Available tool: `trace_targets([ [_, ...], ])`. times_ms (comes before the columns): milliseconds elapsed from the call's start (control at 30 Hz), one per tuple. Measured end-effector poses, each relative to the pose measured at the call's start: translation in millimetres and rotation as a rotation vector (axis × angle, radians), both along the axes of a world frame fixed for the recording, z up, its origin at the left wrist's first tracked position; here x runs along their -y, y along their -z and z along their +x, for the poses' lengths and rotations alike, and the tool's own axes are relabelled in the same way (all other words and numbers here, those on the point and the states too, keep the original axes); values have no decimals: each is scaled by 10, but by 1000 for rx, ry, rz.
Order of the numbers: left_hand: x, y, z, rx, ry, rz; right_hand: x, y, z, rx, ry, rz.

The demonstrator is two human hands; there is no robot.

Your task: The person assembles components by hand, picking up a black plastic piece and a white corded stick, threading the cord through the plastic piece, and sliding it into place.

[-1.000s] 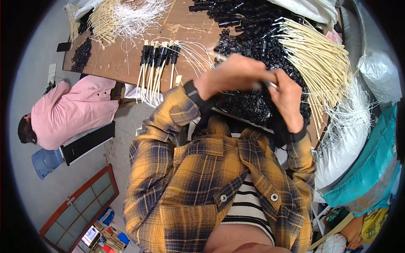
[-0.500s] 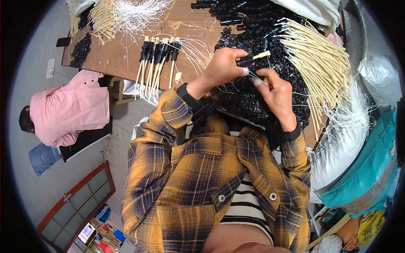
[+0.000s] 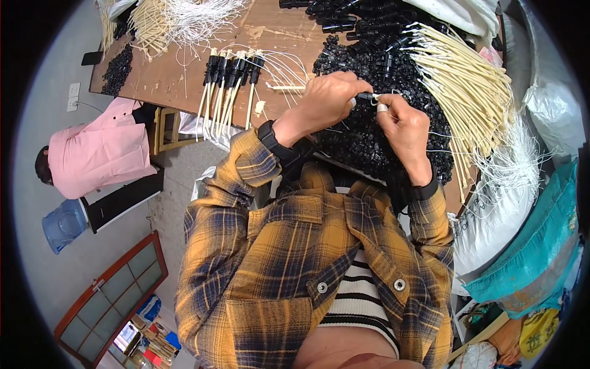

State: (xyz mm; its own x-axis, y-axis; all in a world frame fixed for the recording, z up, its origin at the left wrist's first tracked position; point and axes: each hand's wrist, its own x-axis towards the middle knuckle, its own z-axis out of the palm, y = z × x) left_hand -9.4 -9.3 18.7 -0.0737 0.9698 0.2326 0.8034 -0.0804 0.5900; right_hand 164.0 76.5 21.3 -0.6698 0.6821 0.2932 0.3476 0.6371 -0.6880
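Note:
My left hand (image 3: pixel 329 98) is closed around a black plastic connector (image 3: pixel 367 96), most of it hidden by the fingers. A cream tube (image 3: pixel 286 87) sticks out on the left side of that hand. My right hand (image 3: pixel 405 126) pinches at the connector's right end, where a thin white cord (image 3: pixel 373 103) makes a small loop. Both hands are over a heap of small black parts (image 3: pixel 356 141) on the brown table. Left of them, several finished-looking black connectors (image 3: pixel 233 71) with cream tubes and white cords lie in a row.
A bundle of cream tubes (image 3: pixel 464 86) with white cords lies at the right. Black connectors (image 3: pixel 350 24) are piled at the back. White sacks (image 3: pixel 491 215) and a teal sack (image 3: pixel 528 246) stand on the right. A person in pink (image 3: pixel 101 150) is at the left.
The connector has been turned: its cream end pointed up and right before, and a cream tube now sticks out leftward. My right hand has come up to the connector's end.

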Motion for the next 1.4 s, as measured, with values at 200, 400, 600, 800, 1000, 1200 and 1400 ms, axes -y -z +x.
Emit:
trace_targets([
  [200, -15, -19, -3, 16, 36, -26, 29, 23, 3, -20, -21, -41],
  [400, -137, -185, 31, 487, -20, -245, 11, -14, 39, -112, -89, -4],
  [600, -51, 18, -54, 5, -21, 62, -16, -58, 113, 20, -108, 120],
  [800, -4, 50, -28, -106, -10, 35, -21, -24, 84, 13, -21, 105],
  [1000, 5, 53, 31, -137, 34, 38, 12, 34, 64, 45, -70, 94],
  [1200, -11, 29, 46, 12, 107, -103, 63, -29, 21, -12, -64, -38],
  [1400, -33, -93, 7, 276, 107, -20, 110, -103, -7, 69, -176, 60],
])
